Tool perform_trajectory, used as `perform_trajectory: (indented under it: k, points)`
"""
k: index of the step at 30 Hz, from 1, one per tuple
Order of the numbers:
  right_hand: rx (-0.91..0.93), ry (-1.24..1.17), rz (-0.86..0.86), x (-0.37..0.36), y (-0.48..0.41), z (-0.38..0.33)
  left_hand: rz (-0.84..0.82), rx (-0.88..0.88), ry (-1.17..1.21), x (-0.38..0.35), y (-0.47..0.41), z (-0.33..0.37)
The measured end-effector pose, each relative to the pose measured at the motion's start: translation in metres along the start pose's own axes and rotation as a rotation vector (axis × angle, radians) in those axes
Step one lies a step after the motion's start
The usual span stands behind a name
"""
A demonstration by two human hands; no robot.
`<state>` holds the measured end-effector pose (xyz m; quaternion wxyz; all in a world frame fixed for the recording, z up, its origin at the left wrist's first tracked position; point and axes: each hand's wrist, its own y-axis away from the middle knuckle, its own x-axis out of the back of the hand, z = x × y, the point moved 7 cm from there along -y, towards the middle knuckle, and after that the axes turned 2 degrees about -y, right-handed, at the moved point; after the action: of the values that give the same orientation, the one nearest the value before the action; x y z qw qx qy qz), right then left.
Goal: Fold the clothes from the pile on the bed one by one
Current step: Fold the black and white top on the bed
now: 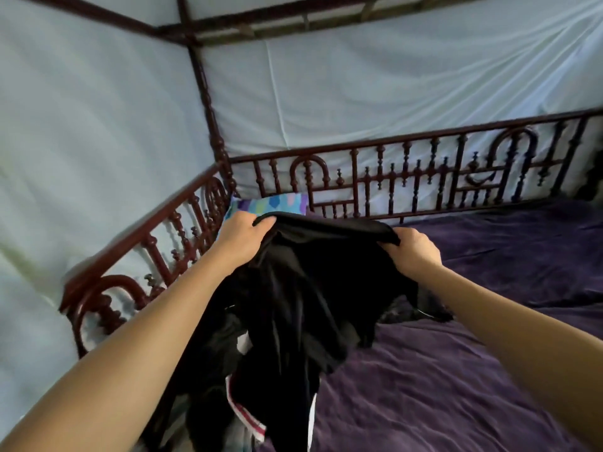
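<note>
A black garment [313, 288] hangs in the air over the left side of the bed, stretched between both hands. My left hand [243, 238] grips its upper left edge and my right hand [412, 252] grips its upper right edge. Its lower part drapes down onto the pile of clothes [241, 412] at the bottom left, where dark cloth and a white piece with red stripes show. The rest of the pile is hidden behind the garment.
The bed has a purple sheet [473, 370] spreading to the right. A carved dark wooden railing [408, 177] runs along the far and left sides, with pale curtains behind it. A multicoloured pillow [270, 203] leans in the far corner.
</note>
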<state>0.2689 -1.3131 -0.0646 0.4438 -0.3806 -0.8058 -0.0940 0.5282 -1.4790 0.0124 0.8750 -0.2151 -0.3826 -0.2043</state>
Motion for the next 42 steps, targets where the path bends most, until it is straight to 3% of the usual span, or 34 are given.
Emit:
perform_trajectory:
  k: [4, 7, 11, 13, 14, 17, 22, 28, 33, 36, 38, 42]
  points:
    - [-0.023, 0.010, 0.084, -0.021, 0.011, -0.002, 0.090, 0.010, 0.251, 0.031, -0.015, 0.022]
    - [-0.108, -0.161, 0.125, -0.059, 0.047, 0.004, 0.142, 0.089, 0.555, 0.052, -0.030, 0.032]
    - [-0.228, -0.920, -0.292, -0.144, 0.113, -0.030, 0.151, 0.147, 0.795, 0.076, -0.043, 0.041]
    - [-0.230, -1.023, -0.536, -0.187, 0.135, -0.057, 0.135, 0.148, 0.875, 0.089, -0.044, 0.046]
    - [-0.201, -0.936, -0.600, -0.205, 0.141, -0.066, 0.132, 0.147, 0.902, 0.095, -0.045, 0.047]
    - [-0.192, -0.760, -0.428, -0.228, 0.129, -0.080, 0.177, 0.117, 0.892, 0.115, -0.053, 0.034]
    - [-0.261, -0.881, -0.347, -0.156, 0.089, -0.124, 0.289, 0.175, 0.535, 0.141, -0.077, -0.059]
    - [-0.172, -0.974, -0.312, -0.068, 0.044, -0.184, 0.007, 0.193, 0.111, 0.085, -0.073, -0.155]
    - [-0.335, -0.952, -0.355, -0.075, 0.034, -0.189, -0.458, 0.015, 0.042, 0.012, -0.020, -0.157]
    - [-0.395, -0.933, -0.454, -0.088, 0.041, -0.182, -0.713, -0.069, 0.198, -0.039, 0.029, -0.143]
    - [-0.413, -0.951, -0.521, -0.095, 0.045, -0.175, -0.722, -0.066, 0.366, -0.066, 0.039, -0.142]
    - [-0.425, -0.977, -0.597, -0.089, 0.052, -0.163, -0.593, -0.071, 0.444, -0.087, 0.035, -0.134]
